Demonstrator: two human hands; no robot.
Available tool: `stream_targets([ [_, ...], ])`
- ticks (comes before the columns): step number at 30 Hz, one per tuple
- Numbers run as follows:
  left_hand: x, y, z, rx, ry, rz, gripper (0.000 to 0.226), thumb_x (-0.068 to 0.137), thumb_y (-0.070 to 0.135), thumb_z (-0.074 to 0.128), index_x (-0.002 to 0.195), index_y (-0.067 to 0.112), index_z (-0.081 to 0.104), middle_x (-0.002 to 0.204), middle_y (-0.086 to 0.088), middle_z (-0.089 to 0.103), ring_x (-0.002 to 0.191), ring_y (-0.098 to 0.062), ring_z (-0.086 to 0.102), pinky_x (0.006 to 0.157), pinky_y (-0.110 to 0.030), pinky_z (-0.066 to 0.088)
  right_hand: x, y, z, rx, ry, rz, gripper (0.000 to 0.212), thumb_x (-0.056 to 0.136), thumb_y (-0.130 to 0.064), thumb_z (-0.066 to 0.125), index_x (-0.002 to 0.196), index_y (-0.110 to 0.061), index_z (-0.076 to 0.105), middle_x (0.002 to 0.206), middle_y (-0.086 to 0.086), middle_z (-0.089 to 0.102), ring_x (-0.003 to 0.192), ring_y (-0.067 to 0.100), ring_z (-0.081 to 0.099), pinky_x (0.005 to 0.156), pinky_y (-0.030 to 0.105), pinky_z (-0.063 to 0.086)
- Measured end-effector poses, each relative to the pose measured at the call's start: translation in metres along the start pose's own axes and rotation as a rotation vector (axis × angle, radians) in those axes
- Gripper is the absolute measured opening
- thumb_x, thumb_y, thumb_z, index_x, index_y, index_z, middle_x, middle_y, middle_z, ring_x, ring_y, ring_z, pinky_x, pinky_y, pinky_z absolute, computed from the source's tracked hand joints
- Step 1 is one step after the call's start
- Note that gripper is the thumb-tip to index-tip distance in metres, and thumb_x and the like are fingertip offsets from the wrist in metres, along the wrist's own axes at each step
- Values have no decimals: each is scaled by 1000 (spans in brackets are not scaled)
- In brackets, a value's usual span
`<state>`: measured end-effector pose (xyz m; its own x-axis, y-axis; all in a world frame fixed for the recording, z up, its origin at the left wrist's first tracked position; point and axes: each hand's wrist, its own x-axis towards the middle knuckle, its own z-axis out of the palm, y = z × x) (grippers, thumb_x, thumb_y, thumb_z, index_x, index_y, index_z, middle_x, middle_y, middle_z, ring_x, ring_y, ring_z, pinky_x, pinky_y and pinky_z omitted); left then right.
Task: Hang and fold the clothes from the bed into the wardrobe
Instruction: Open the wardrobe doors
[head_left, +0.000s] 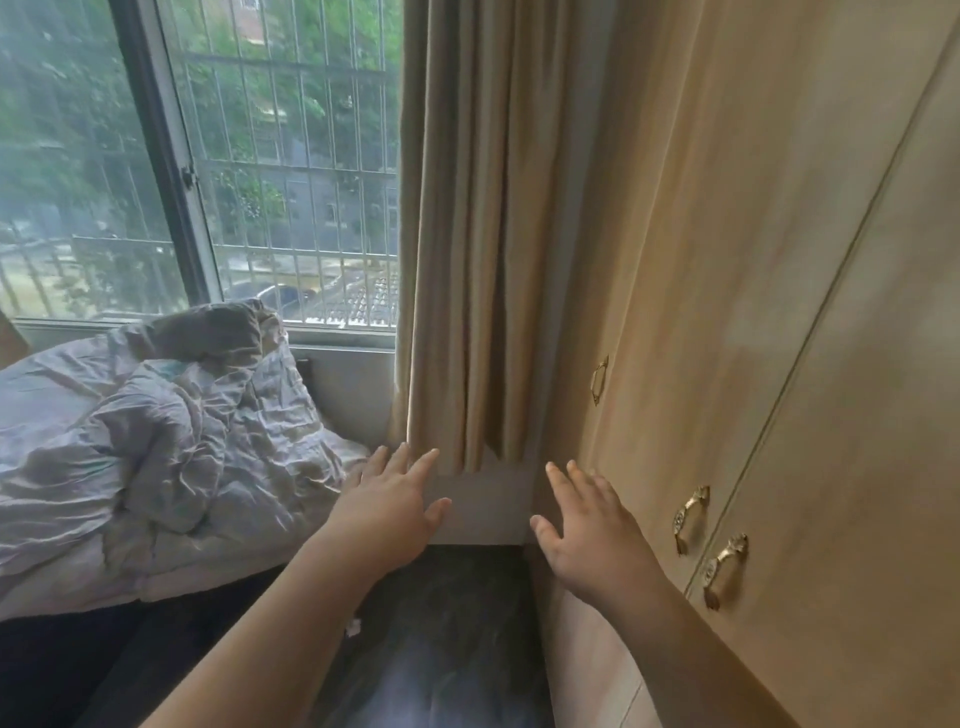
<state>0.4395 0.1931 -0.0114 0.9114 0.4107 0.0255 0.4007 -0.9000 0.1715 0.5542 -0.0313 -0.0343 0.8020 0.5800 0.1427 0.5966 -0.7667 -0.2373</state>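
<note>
Between bed and wardrobe, both bare hands reach forward over the dark floor (441, 634), fingers spread wide and holding nothing. The left hand (387, 512) is at 7 o'clock near the curtain hem, and the right hand (587, 525) at 5 o'clock is close to the wardrobe door. The bed (62, 577) lies at 9 o'clock under a crumpled pale duvet (156, 441). The wardrobe (779, 312) fills 3 o'clock, its light wood doors closed, with brass handles (688, 517) at 4 o'clock. A beige curtain (467, 234) hangs at 12 o'clock beside a barred window (234, 156) at 10 o'clock.
</note>
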Motion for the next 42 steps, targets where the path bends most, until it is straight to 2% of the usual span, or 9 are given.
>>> stream_targets([
  [10,196,77,39,-3,-74,405,71,97,58,37,156,36,5,166,-2,6,153,-30,3,122,-52,12,89,74,8,-107,101,307,69,97,-55,27,156,-29,4,165,0,7,151,22,2,120,35,6],
  [15,291,128,50,49,-125,690,70,97,60,34,156,34,6,166,-3,9,152,-30,5,120,-53,14,120,87,14,-180,173,548,68,98,-54,30,156,-26,9,164,4,11,150,24,7,123,39,10],
  [18,324,160,58,83,-156,879,71,97,62,32,156,33,5,166,-3,7,152,-31,5,119,-52,15,128,82,13,-152,212,688,68,97,-53,33,156,-27,11,164,1,12,150,17,8,122,36,13],
  [25,310,208,85,70,-229,1324,70,97,59,36,155,31,10,164,-7,11,150,-32,14,117,-52,22,99,41,20,-208,452,984,58,92,-41,50,145,-22,37,152,1,39,143,18,28,115,31,24],
  [29,277,216,94,86,-302,1427,72,97,58,38,156,34,6,161,-22,10,149,-35,14,117,-52,24,58,21,30,-205,518,1232,53,90,-33,54,141,-23,42,142,1,45,135,22,39,112,35,33],
  [33,257,217,97,85,-317,1562,68,97,55,39,154,33,8,161,-17,14,147,-34,18,115,-53,27,35,12,41,-158,585,1439,53,86,-28,57,137,-18,46,127,5,52,120,28,50,99,38,44],
  [36,248,213,98,118,-350,1630,72,98,54,38,157,29,4,164,-11,6,150,-31,11,117,-53,22,34,24,45,-26,647,1574,51,88,-28,57,136,-16,45,127,8,51,117,31,52,94,41,46],
  [40,244,203,102,104,-348,1633,72,98,53,38,156,28,4,165,-5,8,150,-30,12,118,-52,22,51,45,50,218,803,1545,39,87,-22,59,123,-14,46,103,-1,54,89,21,56,78,31,43],
  [42,247,193,104,95,-321,1618,73,98,52,39,156,27,3,165,-5,10,150,-30,12,118,-52,21,56,44,54,304,920,1518,44,83,-16,58,125,-13,46,101,-3,54,87,17,54,77,27,40],
])
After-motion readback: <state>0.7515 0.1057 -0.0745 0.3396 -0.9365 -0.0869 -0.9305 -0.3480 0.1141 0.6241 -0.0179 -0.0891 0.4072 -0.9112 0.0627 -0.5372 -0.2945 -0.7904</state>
